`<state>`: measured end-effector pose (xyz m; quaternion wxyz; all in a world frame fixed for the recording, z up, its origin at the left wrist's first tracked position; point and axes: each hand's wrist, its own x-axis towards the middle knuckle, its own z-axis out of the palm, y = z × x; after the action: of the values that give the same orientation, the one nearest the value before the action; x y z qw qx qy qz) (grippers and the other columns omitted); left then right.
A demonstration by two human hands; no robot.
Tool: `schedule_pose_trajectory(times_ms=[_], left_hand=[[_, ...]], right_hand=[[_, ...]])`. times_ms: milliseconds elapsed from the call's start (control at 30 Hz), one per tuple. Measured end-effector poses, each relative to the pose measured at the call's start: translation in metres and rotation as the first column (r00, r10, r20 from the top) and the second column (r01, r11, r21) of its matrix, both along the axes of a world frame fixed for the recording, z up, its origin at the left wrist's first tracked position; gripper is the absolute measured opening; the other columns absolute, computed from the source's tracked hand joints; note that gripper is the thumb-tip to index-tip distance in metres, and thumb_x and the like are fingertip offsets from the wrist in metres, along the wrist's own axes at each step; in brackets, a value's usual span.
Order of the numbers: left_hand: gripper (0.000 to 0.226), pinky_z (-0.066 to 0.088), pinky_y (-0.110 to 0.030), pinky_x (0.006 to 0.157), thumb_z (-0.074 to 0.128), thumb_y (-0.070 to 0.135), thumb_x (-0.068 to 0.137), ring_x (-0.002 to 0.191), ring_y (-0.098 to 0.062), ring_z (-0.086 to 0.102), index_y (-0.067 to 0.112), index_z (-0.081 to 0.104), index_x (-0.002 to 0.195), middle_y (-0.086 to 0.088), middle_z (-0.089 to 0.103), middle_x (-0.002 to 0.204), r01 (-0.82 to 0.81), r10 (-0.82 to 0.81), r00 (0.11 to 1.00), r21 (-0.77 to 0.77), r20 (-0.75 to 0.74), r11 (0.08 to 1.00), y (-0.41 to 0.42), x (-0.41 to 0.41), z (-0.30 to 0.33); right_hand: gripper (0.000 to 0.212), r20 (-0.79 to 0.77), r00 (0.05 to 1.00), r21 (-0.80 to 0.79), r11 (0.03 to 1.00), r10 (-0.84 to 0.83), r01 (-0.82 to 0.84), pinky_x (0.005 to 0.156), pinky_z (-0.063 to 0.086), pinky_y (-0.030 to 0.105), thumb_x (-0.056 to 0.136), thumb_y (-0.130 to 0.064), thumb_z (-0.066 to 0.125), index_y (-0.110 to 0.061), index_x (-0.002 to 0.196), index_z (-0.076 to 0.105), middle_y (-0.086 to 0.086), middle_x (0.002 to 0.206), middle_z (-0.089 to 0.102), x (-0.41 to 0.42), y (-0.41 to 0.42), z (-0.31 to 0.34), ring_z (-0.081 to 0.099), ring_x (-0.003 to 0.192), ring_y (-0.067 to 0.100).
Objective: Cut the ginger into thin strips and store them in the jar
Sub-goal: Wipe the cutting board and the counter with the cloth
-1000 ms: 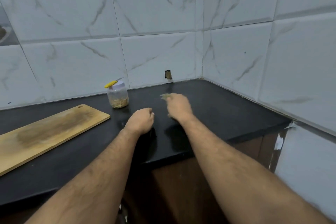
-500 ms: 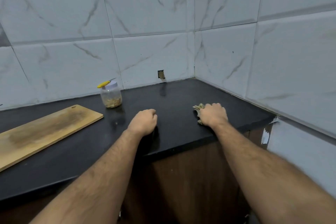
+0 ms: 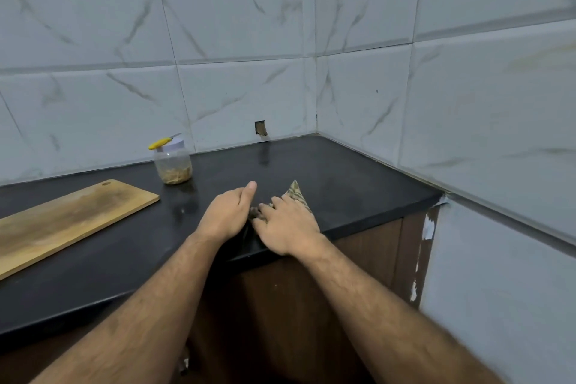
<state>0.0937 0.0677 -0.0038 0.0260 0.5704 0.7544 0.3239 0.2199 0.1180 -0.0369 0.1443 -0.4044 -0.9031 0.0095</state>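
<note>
Right hand (image 3: 288,229) slid left with cloth (image 3: 296,193) to meet left hand (image 3: 227,215), right fingers flat on cloth, left hand loosely cupped, jar (image 3: 173,164) far left.

The light is dim and cool, bluish-grey across the wall tiles (image 3: 237,97), with no hard beam from any side. The black counter (image 3: 343,178) carries a soft sheen toward the upper middle of the frame, mirroring the small hole in the wall (image 3: 260,128) as a faint dark streak. Shadows are weak, pooling only under the hands at centre. Tile joints bow outward at the frame's edges. The right edge and the lower forearms look smeared and soft.
</note>
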Motion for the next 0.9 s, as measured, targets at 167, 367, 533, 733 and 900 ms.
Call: schedule_pose_trajectory(times_ms=[167, 367, 533, 733, 900], left_hand=[[0.065, 0.036, -0.034, 0.093, 0.019, 0.052, 0.103, 0.121, -0.031, 0.053, 0.007, 0.065, 0.115, -0.012, 0.064, 0.127, 0.029, -0.03, 0.999, -0.039, -0.022, 0.999, 0.015, 0.01, -0.005], [0.062, 0.035, -0.032, 0.092, 0.019, 0.053, 0.103, 0.121, -0.027, 0.053, 0.011, 0.064, 0.111, -0.009, 0.064, 0.126, 0.105, -0.105, 0.994, -0.073, 0.007, 0.992, 0.031, 0.029, -0.01], [0.061, 0.036, -0.033, 0.087, 0.018, 0.053, 0.103, 0.115, -0.028, 0.055, 0.012, 0.063, 0.102, -0.008, 0.065, 0.118, 0.112, -0.114, 0.993, -0.085, -0.012, 0.99, 0.051, 0.028, -0.011], [0.055, 0.038, -0.034, 0.083, 0.02, 0.049, 0.104, 0.105, -0.027, 0.058, 0.017, 0.062, 0.091, -0.002, 0.063, 0.096, 0.074, -0.077, 0.996, -0.067, -0.046, 0.995, 0.087, 0.007, -0.003], [0.055, 0.037, -0.036, 0.09, 0.018, 0.047, 0.105, 0.112, -0.028, 0.055, 0.016, 0.064, 0.102, -0.008, 0.066, 0.113, 0.006, -0.015, 0.997, -0.114, -0.075, 0.993, 0.128, -0.024, 0.004]], right_hand=[[0.054, 0.046, 0.992, 0.007, 0.993, -0.118, 0.117, 0.118, 0.018, 0.051, 0.097, -0.05, 0.023, -0.029, 0.135, 0.055, 0.013, 0.14, 0.051, 0.038, 0.037, 0.006, 0.039, 0.134, 0.033], [0.055, 0.062, 0.946, -0.247, 0.913, -0.318, 0.323, 0.12, 0.001, 0.055, 0.1, -0.058, 0.016, -0.046, 0.151, 0.03, 0.008, 0.166, 0.003, 0.086, 0.07, 0.017, -0.001, 0.152, 0.03], [0.057, 0.044, 0.961, -0.16, 0.947, -0.274, 0.278, 0.119, 0.017, 0.049, 0.1, -0.049, 0.019, -0.026, 0.15, 0.036, 0.014, 0.157, 0.032, 0.065, 0.073, 0.012, 0.021, 0.147, 0.033], [0.04, -0.08, 0.996, -0.305, 0.952, -0.031, 0.005, 0.106, 0.038, 0.043, 0.102, -0.035, 0.042, -0.009, 0.13, 0.052, 0.016, 0.136, 0.051, 0.018, 0.092, 0.025, 0.045, 0.131, 0.034], [0.053, 0.119, 0.993, -0.2, 0.98, 0.015, 0.009, 0.12, 0.004, 0.052, 0.104, -0.048, 0.021, -0.031, 0.154, 0.031, 0.013, 0.165, 0.007, -0.024, 0.146, 0.022, -0.003, 0.152, 0.029]])
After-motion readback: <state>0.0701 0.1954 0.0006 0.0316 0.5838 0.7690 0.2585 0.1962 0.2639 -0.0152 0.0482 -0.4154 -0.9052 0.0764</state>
